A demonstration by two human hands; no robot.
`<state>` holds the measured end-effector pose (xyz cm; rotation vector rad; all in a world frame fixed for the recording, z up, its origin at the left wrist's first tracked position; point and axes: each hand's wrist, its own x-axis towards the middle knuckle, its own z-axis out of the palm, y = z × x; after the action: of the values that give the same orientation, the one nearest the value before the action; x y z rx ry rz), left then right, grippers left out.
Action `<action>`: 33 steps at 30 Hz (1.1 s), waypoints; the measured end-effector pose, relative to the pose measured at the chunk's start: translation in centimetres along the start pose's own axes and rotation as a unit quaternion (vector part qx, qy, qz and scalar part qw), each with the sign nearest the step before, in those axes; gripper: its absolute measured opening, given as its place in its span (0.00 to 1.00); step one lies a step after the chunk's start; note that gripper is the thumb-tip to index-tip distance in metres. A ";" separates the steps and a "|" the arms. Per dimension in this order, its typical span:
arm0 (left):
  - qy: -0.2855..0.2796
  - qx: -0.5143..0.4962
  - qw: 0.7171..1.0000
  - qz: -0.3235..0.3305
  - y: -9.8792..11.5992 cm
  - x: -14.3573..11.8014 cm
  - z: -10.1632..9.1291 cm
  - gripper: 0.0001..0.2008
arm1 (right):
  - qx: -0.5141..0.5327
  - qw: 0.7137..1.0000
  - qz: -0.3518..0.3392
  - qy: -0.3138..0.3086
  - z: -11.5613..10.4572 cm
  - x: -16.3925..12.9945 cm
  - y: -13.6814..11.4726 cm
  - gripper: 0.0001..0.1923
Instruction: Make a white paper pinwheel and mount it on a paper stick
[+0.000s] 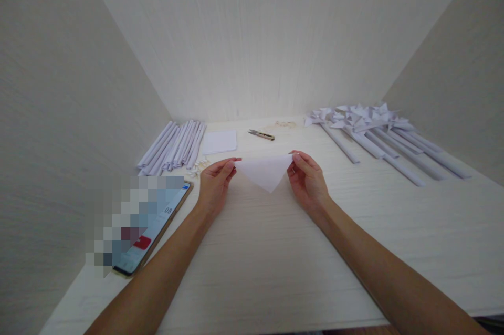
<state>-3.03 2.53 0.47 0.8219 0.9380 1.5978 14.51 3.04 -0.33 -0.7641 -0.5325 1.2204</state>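
Observation:
A white sheet of paper folded into a triangle (264, 171) is held up above the table, its long edge at the top and one corner pointing down towards me. My left hand (217, 181) pinches its left corner between thumb and fingers. At the opposite corner, my right hand (309, 178) grips the paper the same way. Beyond the paper lies a pair of thread snips (261, 135). A stack of white square paper (219, 142) rests behind my left hand.
Rolled paper tubes (177, 146) lie at the back left, near small pale bits (199, 168). A phone (157, 230), partly pixelated, sits left of my forearm. Paper tubes with folded pointed tops (366, 130) are piled at the back right. Tan rubber bands (284, 124) lie near the back wall (244, 62).

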 end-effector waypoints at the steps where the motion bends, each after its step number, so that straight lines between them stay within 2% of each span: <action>1: -0.001 0.002 1.000 0.000 0.0 0.0 0.0 0.09 | -0.004 1.000 -0.002 -0.004 0.0 0.0 0.0 0.05; 13: 0.001 0.008 1.000 0.006 0.0 0.0 0.1 0.10 | 0.040 0.999 0.014 0.012 0.3 0.0 -0.1 0.04; 25: 0.004 0.009 1.000 0.008 -0.1 0.1 0.1 0.08 | 0.028 1.000 0.007 -0.001 0.1 0.0 0.0 0.04; 33: 0.012 0.023 1.000 0.012 -0.2 0.1 -0.1 0.09 | 0.000 1.000 0.015 0.017 0.1 0.0 -0.1 0.04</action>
<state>-3.00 2.66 0.26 0.8512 0.9893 1.6154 14.53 3.07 -0.20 -0.7937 -0.4955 1.2333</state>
